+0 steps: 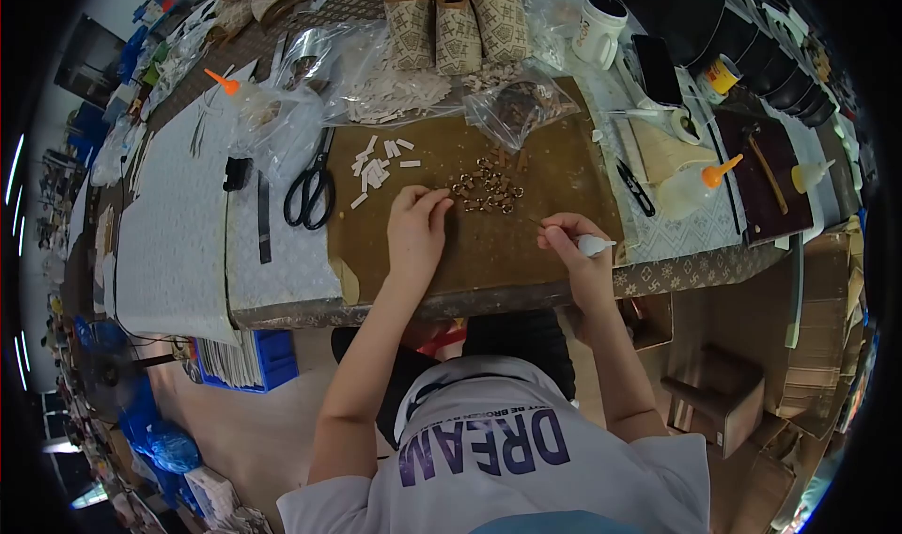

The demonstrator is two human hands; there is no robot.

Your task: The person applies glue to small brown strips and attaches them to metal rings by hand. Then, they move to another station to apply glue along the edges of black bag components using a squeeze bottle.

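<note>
On the brown work mat (376, 262), my left hand (418, 233) is at the left edge of a pile of metal rings with small brown tabs (489, 186). Its thumb and fingers are pinched together, and whatever lies between them is too small to make out. Right of the pile, my right hand (575, 243) is closed around a small tool with a white pointed end (596, 245). A thin tip sticks out past the fingertips toward the pile. Loose white strips (374, 170) are scattered behind my left hand.
Black-handled scissors (309, 196) lie left of the mat. Patterned bags (458, 31) stand at the back behind plastic bags of pieces (395, 92). On the right are an orange-tipped bottle (691, 188), a black cutter (636, 188), a phone (657, 70), a white mug (599, 31) and a hammer (766, 168).
</note>
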